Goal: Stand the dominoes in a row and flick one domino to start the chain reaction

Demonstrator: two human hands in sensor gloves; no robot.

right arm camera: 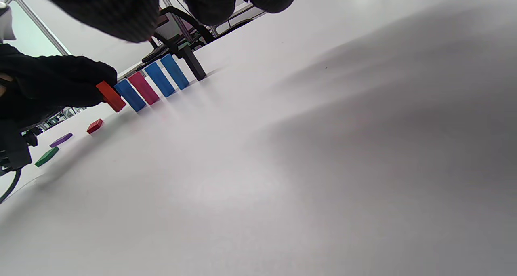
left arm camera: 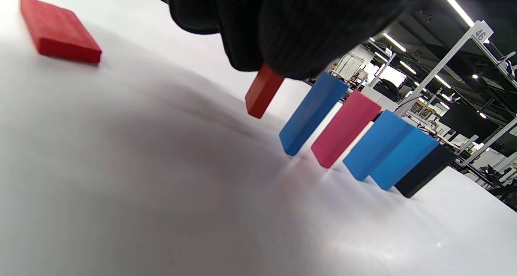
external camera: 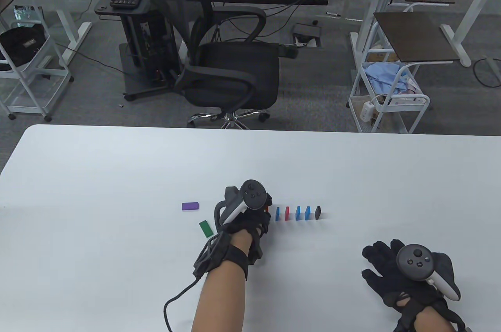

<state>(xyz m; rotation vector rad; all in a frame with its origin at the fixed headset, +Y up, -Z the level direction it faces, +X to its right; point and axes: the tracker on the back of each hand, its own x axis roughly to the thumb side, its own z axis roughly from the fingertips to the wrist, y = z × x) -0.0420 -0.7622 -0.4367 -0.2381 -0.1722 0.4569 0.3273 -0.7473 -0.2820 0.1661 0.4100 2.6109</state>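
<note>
Several dominoes stand in a row on the white table: a blue one, a pink one, two more blue ones and a black one. My left hand pinches a red domino upright just left of the row's blue end, a little above the table. The same red domino shows in the right wrist view. My right hand rests flat on the table at the right, fingers spread, holding nothing.
A purple domino and a green one lie flat left of my left hand. Another red domino lies flat beyond it. A black office chair stands past the table's far edge.
</note>
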